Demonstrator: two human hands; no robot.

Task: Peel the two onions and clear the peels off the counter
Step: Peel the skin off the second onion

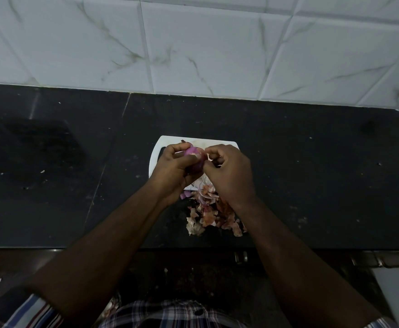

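**Asker:** One onion or two — what shows, and where?

**Describer:** One red onion (195, 157), raised above a white cutting board (157, 151) on a black counter (312, 174). The left hand (172, 169) grips it, fingers curled round its left side. The right hand (229, 171) is closed in a pinch at the onion's right edge, apparently on a strip of skin, though the fingertips hide the exact hold. A heap of onion peels (211, 214) lies on the counter nearer the person, between the wrists.

**Asker:** How would it handle?

**Describer:** Probably firm and light, its bared purple flesh smooth and likely slippery, so a cupped grip suits it. The papery skin looks brittle and liable to tear — best pinched at a loose edge near the tip.

**Asker:** Anything unclear?

**Describer:** A second onion is not visible; it may sit behind the hands, or not. Most of the board is covered. Something greyish is cut off at the right edge of the tiled wall (217, 43); I cannot identify it.
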